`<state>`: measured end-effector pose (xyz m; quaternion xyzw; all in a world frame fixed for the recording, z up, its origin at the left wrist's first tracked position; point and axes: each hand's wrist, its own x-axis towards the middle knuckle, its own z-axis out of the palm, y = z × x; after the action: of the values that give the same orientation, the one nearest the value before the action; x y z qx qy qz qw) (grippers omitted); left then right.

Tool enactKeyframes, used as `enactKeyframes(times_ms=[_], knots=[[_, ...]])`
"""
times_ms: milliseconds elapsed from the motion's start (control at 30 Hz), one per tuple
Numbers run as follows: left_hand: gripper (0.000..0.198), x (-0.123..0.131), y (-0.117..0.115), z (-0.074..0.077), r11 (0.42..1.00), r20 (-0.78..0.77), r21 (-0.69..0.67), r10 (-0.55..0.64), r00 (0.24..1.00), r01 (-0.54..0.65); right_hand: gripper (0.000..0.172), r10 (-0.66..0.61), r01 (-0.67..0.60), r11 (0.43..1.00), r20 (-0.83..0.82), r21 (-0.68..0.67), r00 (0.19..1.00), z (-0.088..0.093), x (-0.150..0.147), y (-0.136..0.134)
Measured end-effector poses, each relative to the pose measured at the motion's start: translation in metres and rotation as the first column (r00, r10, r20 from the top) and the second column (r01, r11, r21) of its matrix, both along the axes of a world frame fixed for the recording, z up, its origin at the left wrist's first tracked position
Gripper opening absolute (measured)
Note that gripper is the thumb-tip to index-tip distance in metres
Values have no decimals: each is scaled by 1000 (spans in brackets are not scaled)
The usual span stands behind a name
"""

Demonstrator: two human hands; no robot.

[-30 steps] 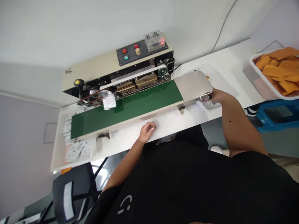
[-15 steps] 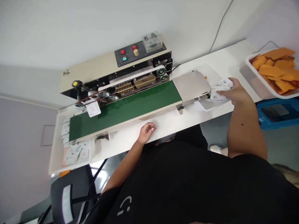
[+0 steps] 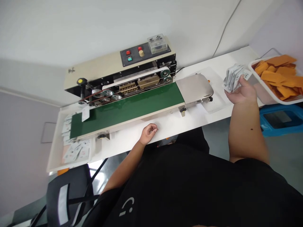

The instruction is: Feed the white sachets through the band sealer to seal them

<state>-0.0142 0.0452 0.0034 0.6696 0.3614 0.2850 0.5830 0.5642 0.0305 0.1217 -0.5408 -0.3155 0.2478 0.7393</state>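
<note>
My right hand [image 3: 243, 91] is raised at the right, closed around a bunch of white printed sachets [image 3: 234, 75]. Beneath it on the table lies a shallow translucent tray [image 3: 216, 105], beside the metal end plate [image 3: 195, 88] of a band sealing machine [image 3: 113, 64]. My left hand [image 3: 149, 133] rests on the table's front edge with its fingers curled in; nothing shows in them. A single white sachet [image 3: 85, 113] is on the left part of the green conveyor belt [image 3: 132, 105], by the machine's rollers.
At the belt's left end stands a white bin [image 3: 53, 151] with several sachets [image 3: 77, 151]. A white tub [image 3: 272, 94] of orange packets [image 3: 279, 74] is at the right, above a blue container [image 3: 281, 116]. A clear box [image 3: 157, 44] sits on the machine. A black chair [image 3: 68, 189] is lower left.
My right hand has lifted the sachets up and away from the tray by the metal plate. The sachet on the belt has travelled left. My left hand stays put.
</note>
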Motion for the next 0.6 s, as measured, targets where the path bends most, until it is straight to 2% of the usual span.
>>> enactKeyframes(times_ms=[33,100,133,233,267,333,400,467,533,600], knots=[[37,0,-1,0,1000,-9,14,-3,1000,3,40,58,-62,998,-122,-24,991,5,-1,1],[36,0,-3,0,999,-35,51,-1,999,3,40,150,-183,981,-365,-58,919,18,-8,2],[35,0,-5,1,997,-49,73,1,999,3,37,166,-195,980,-395,-35,904,24,-17,1],[33,1,-11,4,991,-77,134,-6,997,16,19,275,-250,961,-328,116,904,42,-67,-8],[32,2,-13,5,989,-78,145,-11,997,22,25,308,-268,949,-298,167,903,45,-92,-12],[35,4,-17,6,987,-60,157,-17,998,26,48,357,-304,926,-260,222,897,47,-150,-22],[45,6,-19,5,986,-26,167,-23,999,27,73,299,-247,943,-240,225,924,39,-210,-35],[64,7,-20,2,983,13,181,-29,999,26,89,226,-194,968,-218,160,949,21,-263,-51],[85,6,-20,-1,981,41,193,-20,999,11,92,235,-229,972,-132,56,963,-7,-303,-66],[100,7,-20,-3,979,27,202,-6,1000,1,86,291,-290,956,22,-54,956,-39,-330,-76]])
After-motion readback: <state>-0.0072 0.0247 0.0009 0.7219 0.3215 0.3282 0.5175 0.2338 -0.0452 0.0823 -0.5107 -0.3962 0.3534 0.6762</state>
